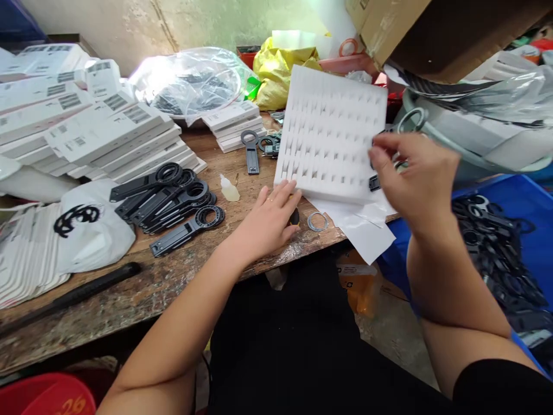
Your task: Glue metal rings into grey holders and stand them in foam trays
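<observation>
now the left hand (272,216) lies open on the table (173,276), fingertips touching the white foam tray (330,135). the right hand (415,178) pinches a small black piece (374,183) at the tray's right edge.

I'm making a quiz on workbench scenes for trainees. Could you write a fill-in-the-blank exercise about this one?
1. The left hand rests flat on the ____ table.
2. The right hand holds up a white ____ tray.
3. The bin of black parts at right is ____.

Missing words: wooden; foam; blue
</observation>
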Tool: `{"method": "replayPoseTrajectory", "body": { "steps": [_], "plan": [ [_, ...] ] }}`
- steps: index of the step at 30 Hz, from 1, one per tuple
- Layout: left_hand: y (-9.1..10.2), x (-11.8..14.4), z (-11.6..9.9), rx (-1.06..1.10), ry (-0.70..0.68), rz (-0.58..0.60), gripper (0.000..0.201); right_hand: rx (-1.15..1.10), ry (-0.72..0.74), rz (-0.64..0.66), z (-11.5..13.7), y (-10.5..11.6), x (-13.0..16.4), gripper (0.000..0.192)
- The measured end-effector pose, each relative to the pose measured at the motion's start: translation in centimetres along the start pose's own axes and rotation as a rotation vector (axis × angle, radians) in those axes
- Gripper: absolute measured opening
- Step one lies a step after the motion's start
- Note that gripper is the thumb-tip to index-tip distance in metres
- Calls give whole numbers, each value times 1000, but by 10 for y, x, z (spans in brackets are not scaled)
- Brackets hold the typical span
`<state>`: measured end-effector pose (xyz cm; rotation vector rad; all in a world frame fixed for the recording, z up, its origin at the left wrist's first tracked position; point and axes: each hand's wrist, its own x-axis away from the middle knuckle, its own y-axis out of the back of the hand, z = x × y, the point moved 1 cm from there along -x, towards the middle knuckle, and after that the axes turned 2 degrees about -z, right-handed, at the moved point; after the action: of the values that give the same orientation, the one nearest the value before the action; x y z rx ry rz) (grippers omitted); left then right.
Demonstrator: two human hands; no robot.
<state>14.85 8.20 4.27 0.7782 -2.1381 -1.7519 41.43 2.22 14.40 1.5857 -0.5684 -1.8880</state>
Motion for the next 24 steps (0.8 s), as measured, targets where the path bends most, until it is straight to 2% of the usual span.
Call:
{"method": "replayPoseTrajectory", "body": {
  "steps": [2, 5, 7, 10, 13, 17, 20, 24],
  "plan": [
    [9, 38, 5, 58, 23, -58, 71, -163, 38, 69, 22, -20, 29, 27],
    [14, 100, 14, 157, 100, -92, 60, -390, 44, 290, 57, -63, 69, 24],
    [11, 135, 25, 192, 203, -115, 53, -495, 58, 451, 85, -93, 89, 25],
    [2, 171, 51, 119, 407, -240, 43, -595, 118, 638, 132, -131, 105, 26],
    [-4, 190, 81, -49, 603, -357, 40, -618, 176, 743, 177, -159, 106, 30],
    [-6, 197, 108, -200, 732, -269, 41, -458, 246, 823, 217, -182, 96, 44],
    [-6, 199, 109, -237, 678, -220, 44, -345, 290, 836, 227, -185, 92, 35],
    [-11, 202, 89, -183, 555, -285, 44, -326, 296, 771, 212, -170, 100, 25]
  ]
}}
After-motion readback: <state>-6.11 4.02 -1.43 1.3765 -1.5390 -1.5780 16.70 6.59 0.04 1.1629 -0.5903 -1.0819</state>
